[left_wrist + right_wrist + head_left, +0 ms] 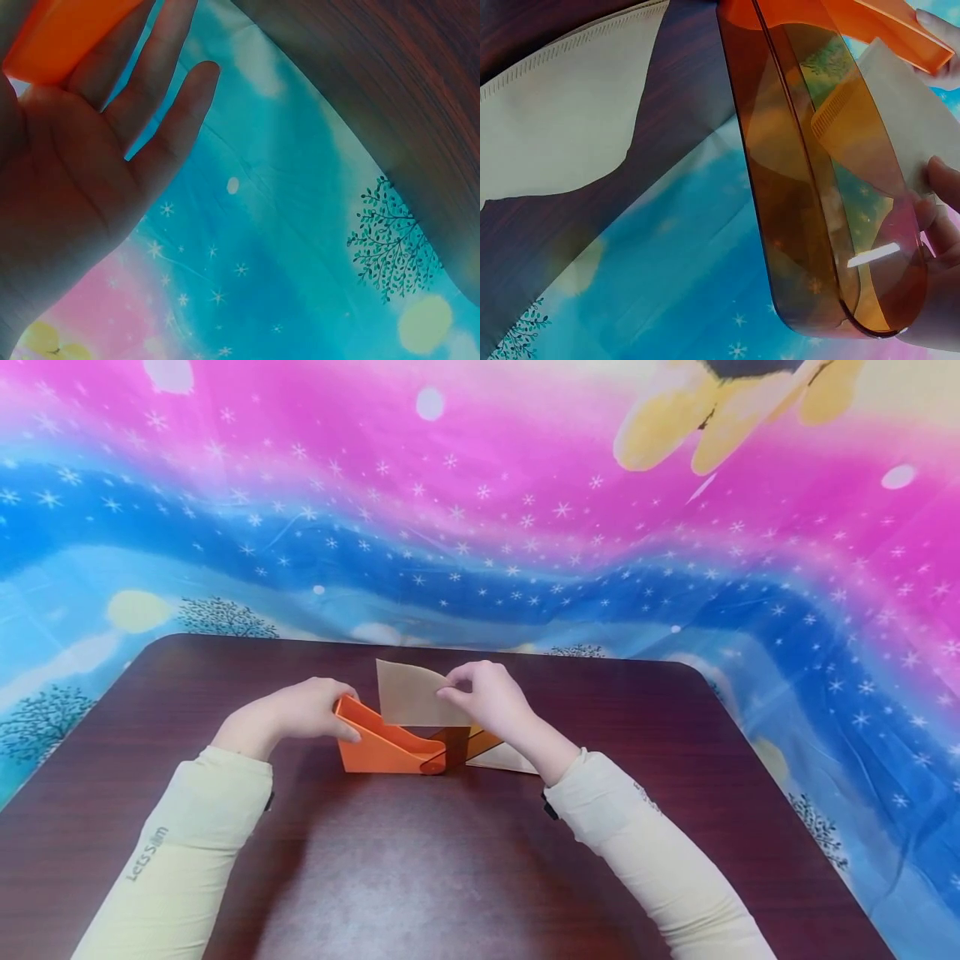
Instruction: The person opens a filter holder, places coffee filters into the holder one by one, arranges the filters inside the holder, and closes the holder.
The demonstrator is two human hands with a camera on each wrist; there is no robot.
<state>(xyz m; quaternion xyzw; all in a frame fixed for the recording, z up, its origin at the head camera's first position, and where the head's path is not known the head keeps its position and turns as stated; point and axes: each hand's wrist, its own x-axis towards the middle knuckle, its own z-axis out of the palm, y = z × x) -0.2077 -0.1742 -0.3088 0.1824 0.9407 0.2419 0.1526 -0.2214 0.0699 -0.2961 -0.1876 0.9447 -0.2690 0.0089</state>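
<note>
An orange holder (382, 753) with a see-through amber lid (780, 187) stands on the table, its lid swung open toward the right. My left hand (296, 717) grips the tall left end of the holder, thumb on the near side. In the left wrist view only a corner of the orange wall shows at the palm. Between thumb and fingers my right hand (491, 695) pinches a tan paper coffee filter (408, 693), held upright above the holder and lid. More coffee filters (570, 120), with crimped edges, lie right of the holder, partly behind the right wrist.
The dark brown wooden table (405, 868) has rounded far corners. Behind it hangs a pink and blue cloth (480, 527) printed with snowflakes and trees, reaching down around the table's far and side edges.
</note>
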